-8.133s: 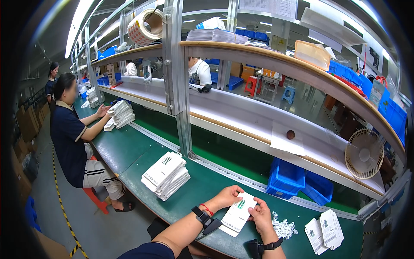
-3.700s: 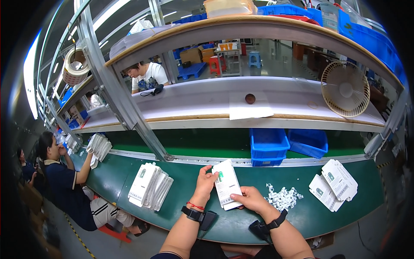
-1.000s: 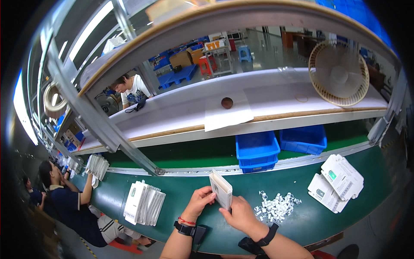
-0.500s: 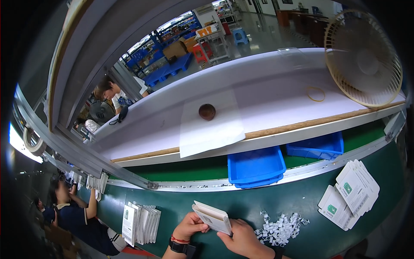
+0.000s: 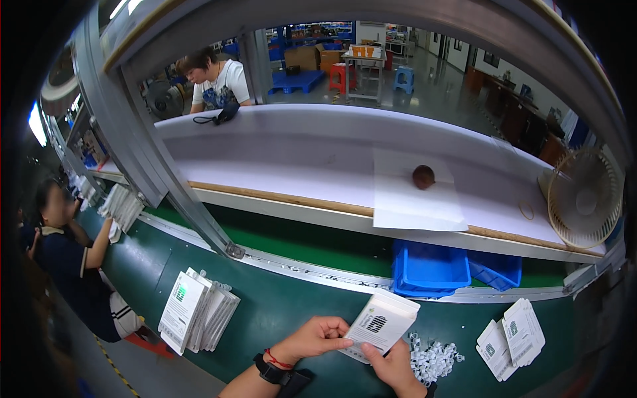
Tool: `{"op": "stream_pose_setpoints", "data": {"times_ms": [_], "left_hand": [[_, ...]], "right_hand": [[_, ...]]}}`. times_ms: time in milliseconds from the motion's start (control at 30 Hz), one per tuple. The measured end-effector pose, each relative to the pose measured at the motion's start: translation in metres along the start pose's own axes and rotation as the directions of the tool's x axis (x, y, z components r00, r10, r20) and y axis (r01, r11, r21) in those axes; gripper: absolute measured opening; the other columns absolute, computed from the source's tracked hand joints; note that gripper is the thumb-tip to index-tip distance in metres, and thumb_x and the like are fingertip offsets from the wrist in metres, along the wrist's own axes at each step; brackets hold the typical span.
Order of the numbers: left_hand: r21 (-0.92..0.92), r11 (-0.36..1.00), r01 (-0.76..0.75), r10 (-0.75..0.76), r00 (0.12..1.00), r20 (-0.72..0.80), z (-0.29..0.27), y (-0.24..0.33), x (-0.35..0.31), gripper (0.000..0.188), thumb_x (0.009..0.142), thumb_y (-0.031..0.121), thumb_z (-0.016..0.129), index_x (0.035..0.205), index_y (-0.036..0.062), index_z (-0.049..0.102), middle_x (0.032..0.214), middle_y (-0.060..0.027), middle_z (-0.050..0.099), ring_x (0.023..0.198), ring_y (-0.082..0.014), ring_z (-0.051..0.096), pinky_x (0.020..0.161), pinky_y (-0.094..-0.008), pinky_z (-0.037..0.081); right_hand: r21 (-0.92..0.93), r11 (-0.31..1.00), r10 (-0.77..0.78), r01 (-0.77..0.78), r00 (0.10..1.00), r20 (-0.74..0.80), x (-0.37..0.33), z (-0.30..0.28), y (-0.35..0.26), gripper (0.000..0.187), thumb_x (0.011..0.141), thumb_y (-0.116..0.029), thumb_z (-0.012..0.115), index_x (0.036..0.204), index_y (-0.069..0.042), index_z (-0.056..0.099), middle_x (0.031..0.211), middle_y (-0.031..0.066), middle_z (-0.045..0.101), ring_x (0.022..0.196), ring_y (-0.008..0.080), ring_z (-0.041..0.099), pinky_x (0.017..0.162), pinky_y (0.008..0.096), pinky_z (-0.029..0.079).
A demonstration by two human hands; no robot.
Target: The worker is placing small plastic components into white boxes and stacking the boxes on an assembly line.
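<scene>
The left hand [image 5: 316, 340] and right hand [image 5: 395, 370] grasp a white box [image 5: 385, 324]; small white pieces [image 5: 434, 359] lie heaped on the green counter [image 5: 282, 302].

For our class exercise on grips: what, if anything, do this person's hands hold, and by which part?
A white box: the left hand holds it by its lower left edge, the right hand by its lower end, thumb on top.

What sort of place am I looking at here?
Most likely a factory workshop: a long green workbench bears a stack of flat white boxes and a heap of small white parts, and a co-worker sits farther along it, beside another white stack.
</scene>
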State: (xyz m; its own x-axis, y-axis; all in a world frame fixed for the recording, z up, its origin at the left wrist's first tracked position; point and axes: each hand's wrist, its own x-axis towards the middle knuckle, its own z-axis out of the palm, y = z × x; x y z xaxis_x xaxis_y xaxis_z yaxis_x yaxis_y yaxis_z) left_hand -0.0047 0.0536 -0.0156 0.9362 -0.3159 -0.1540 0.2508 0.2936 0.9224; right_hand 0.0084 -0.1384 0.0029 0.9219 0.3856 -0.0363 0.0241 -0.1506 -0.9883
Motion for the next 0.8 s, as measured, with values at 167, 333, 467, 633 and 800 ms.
{"op": "stream_pose_setpoints", "data": {"times_ms": [167,333,467,633,800], "left_hand": [[0.144,0.990,0.001,-0.009,0.998,0.058,0.006,-0.001,0.006,0.013,0.078,0.008,0.065,0.084,0.0015,0.056,0.071,0.0015,0.058,0.056,0.0002,0.045,0.048,-0.0148,0.034],[0.161,0.986,-0.047,0.042,0.998,0.036,0.002,-0.009,0.009,0.013,0.080,0.012,0.064,0.082,0.0020,0.056,0.070,0.0021,0.057,0.055,0.0006,0.045,0.047,-0.0148,0.034],[0.001,0.994,-0.106,0.106,0.994,0.024,0.008,-0.006,-0.007,0.022,0.088,0.019,0.054,0.099,0.0006,0.058,0.075,0.0046,0.056,0.061,-0.0019,0.046,0.052,-0.0179,0.039],[0.141,0.979,-0.148,0.134,0.985,0.106,0.010,-0.016,0.016,0.033,0.090,0.033,0.048,0.079,0.0033,0.060,0.058,0.0035,0.050,0.048,-0.0043,0.044,0.042,-0.0176,0.034],[0.189,0.975,-0.116,0.098,0.990,0.101,0.007,-0.005,0.013,0.034,0.089,0.031,0.050,0.075,0.0019,0.061,0.064,0.0031,0.055,0.055,-0.0035,0.048,0.050,-0.0192,0.040]], "right_hand": [[0.021,0.999,-0.027,0.030,0.991,-0.135,0.004,-0.006,0.018,0.030,0.079,-0.021,0.064,0.097,0.002,0.057,0.089,0.0120,0.064,0.081,0.0182,0.061,0.071,0.0294,0.047],[0.008,1.000,-0.005,0.005,0.995,-0.103,0.008,-0.004,0.016,0.029,0.079,-0.019,0.064,0.098,0.002,0.057,0.091,0.0108,0.064,0.082,0.0167,0.060,0.073,0.0288,0.046],[-0.003,0.999,-0.055,0.054,0.998,-0.028,0.005,0.008,0.009,0.028,0.076,-0.012,0.064,0.099,0.003,0.057,0.092,0.0110,0.063,0.084,0.0165,0.059,0.075,0.0295,0.046],[-0.139,0.990,0.001,-0.003,1.000,-0.020,-0.006,-0.012,0.001,0.042,0.081,-0.017,0.058,0.114,0.007,0.048,0.112,0.0173,0.054,0.103,0.0253,0.052,0.088,0.0338,0.040],[-0.181,0.982,-0.041,0.050,0.998,0.052,-0.003,-0.013,0.002,0.043,0.082,-0.018,0.059,0.116,0.006,0.048,0.114,0.0186,0.053,0.105,0.0257,0.051,0.089,0.0341,0.039]]}}
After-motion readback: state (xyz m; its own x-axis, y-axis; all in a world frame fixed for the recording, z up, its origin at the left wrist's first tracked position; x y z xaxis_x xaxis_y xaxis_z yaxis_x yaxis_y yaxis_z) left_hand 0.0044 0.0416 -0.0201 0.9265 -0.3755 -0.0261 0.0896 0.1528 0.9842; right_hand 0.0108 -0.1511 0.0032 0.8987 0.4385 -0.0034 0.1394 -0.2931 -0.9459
